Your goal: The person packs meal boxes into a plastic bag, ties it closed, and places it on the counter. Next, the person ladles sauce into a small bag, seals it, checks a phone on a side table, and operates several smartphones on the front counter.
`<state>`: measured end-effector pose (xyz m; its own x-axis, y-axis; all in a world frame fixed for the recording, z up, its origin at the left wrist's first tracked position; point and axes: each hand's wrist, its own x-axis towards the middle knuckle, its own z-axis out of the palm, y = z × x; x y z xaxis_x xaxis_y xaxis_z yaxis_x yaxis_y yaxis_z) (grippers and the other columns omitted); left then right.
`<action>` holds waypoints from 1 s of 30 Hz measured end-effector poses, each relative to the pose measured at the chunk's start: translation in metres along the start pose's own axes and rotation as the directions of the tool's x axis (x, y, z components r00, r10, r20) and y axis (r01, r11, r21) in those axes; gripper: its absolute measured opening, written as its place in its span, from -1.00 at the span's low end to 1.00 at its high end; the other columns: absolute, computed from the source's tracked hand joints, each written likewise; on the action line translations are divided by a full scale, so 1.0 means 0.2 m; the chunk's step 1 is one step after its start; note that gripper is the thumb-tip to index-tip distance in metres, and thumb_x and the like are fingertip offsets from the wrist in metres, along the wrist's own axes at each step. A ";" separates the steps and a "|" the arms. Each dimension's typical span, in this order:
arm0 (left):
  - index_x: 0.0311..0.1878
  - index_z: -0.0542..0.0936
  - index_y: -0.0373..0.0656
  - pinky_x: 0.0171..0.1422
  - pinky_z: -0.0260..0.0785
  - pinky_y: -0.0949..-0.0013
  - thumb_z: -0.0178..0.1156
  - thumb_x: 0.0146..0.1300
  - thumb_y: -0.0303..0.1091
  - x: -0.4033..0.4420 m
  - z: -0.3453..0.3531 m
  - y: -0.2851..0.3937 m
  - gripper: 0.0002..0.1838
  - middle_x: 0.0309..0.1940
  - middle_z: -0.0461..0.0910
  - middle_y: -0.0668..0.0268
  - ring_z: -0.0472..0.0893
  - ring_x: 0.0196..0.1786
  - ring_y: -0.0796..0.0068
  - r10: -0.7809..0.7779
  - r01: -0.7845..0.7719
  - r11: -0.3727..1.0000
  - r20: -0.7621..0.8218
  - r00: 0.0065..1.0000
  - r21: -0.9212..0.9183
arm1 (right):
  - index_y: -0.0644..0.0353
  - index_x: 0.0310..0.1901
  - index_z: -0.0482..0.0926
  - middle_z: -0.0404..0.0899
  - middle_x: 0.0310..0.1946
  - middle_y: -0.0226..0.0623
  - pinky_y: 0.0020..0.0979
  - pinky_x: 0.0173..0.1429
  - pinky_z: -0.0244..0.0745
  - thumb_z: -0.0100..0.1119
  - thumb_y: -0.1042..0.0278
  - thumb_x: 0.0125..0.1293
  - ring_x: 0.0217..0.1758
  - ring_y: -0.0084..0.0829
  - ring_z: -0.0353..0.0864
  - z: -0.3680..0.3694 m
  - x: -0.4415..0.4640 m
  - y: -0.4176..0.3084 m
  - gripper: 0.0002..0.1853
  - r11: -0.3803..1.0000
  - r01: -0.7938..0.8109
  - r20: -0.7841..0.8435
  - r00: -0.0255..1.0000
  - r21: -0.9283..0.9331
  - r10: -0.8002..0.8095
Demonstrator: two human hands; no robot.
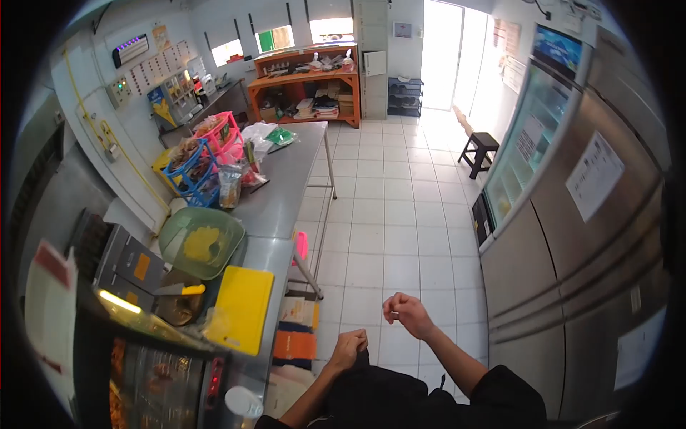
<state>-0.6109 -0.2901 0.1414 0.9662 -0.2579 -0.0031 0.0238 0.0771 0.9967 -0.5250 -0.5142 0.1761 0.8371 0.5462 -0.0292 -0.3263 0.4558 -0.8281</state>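
My left hand (348, 348) is closed at the front of my body, its fingers gripping black cloth (364, 360) that looks like part of my apron. To the right and a little farther forward, my right hand (406, 313) hangs over the tiled floor with curled fingers and a ring on one of them. Whatever that hand might hold is hidden. Left of my hands, a yellow cutting board (244, 309) lies on the steel counter (275, 257). A knife with a yellow handle (191, 289) rests beside the board.
A greenish plastic tub (171, 243) with yellow contents stands behind the board. Blue baskets (191, 175) and a pink basket (218, 132) are farther back. A lit display case (161, 379) is at lower left. Steel refrigerators (529, 286) line the right; a black stool (480, 151) stands beyond.
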 end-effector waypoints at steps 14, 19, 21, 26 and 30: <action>-0.02 0.63 -0.28 -0.07 0.53 0.43 0.28 0.45 -0.17 2.78 -0.55 0.30 -0.68 -0.22 0.70 0.30 0.66 -0.17 0.55 -0.178 0.175 0.983 0.429 0.886 0.048 | 0.20 -0.10 0.62 0.64 -0.13 -0.23 -0.37 -0.12 0.50 0.26 0.51 0.20 -0.11 -0.32 0.63 -0.94 1.74 -0.86 -0.79 0.434 0.166 -0.068 0.879 -0.885 -0.473; -0.01 0.69 -0.28 -0.04 0.52 0.43 0.28 0.44 -0.22 3.65 -0.79 0.26 -0.71 -0.25 0.74 0.28 0.67 -0.17 0.58 -0.107 0.042 0.989 0.489 0.866 0.142 | 0.16 -0.13 0.67 0.64 -0.14 -0.25 -0.37 -0.14 0.52 0.26 0.56 0.17 -0.14 -0.36 0.65 -1.34 2.43 -1.09 -0.78 0.429 0.110 -0.115 0.877 -0.896 -0.466; -0.01 0.70 -0.28 -0.02 0.53 0.41 0.28 0.43 -0.22 4.02 -0.90 0.23 -0.71 -0.25 0.75 0.28 0.68 -0.17 0.56 -0.110 0.032 0.984 0.461 0.881 0.173 | 0.15 -0.13 0.67 0.63 -0.13 -0.25 -0.38 -0.13 0.52 0.27 0.57 0.17 -0.14 -0.38 0.65 -1.51 2.77 -1.21 -0.78 0.426 0.118 -0.092 0.893 -0.897 -0.441; -0.11 0.73 -0.29 -0.06 0.58 0.38 0.32 0.34 -0.24 4.81 -1.27 0.32 -0.73 -0.29 0.78 0.20 0.73 -0.23 0.48 -0.239 0.179 0.943 0.196 0.951 0.282 | 0.12 -0.13 0.69 0.61 -0.11 -0.24 -0.25 0.02 0.59 0.29 0.48 0.21 -0.07 -0.24 0.67 -1.89 3.72 -1.54 -0.81 0.301 0.191 0.093 0.946 -0.934 -0.311; -0.13 0.73 -0.30 -0.11 0.56 0.45 0.35 0.32 -0.25 5.34 -1.61 0.43 -0.73 -0.34 0.76 0.27 0.71 -0.28 0.56 -0.150 0.148 0.947 -0.016 0.989 0.284 | 0.07 -0.10 0.69 0.61 -0.08 -0.24 -0.18 0.09 0.58 0.29 0.39 0.24 -0.01 -0.18 0.65 -2.05 4.53 -1.81 -0.81 0.217 0.316 0.281 0.943 -0.924 -0.177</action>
<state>0.5056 -0.2485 0.1987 0.9557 -0.2511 -0.1537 0.0928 -0.2386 0.9667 0.5321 -0.4729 0.2200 0.7237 0.6323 0.2764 0.5994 -0.3775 -0.7058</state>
